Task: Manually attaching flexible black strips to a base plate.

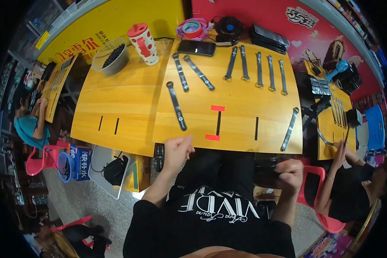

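Note:
My left hand (178, 152) is curled into a loose fist just off the table's front edge, with nothing showing between its fingers. Farther right, my right hand (290, 174) is also a fist, in front of the table and apart from it; nothing sticks out of it. Nearest the left hand lies a dark grey strap (176, 105) with a ring at its far end. Another strap (290, 129) lies slanted near the right edge. Between them are a black strip (219, 123), with red tape (218, 108) at its ends, and a second black strip (256, 128).
Several more straps (259, 69) lie toward the back of the table (193, 139). Behind them are a phone (196, 48), a stack of black pouches (268, 38) and a small fan (228, 28). A tumbler (144, 45) and a bowl of black pieces (112, 58) stand left. Other people sit at both sides.

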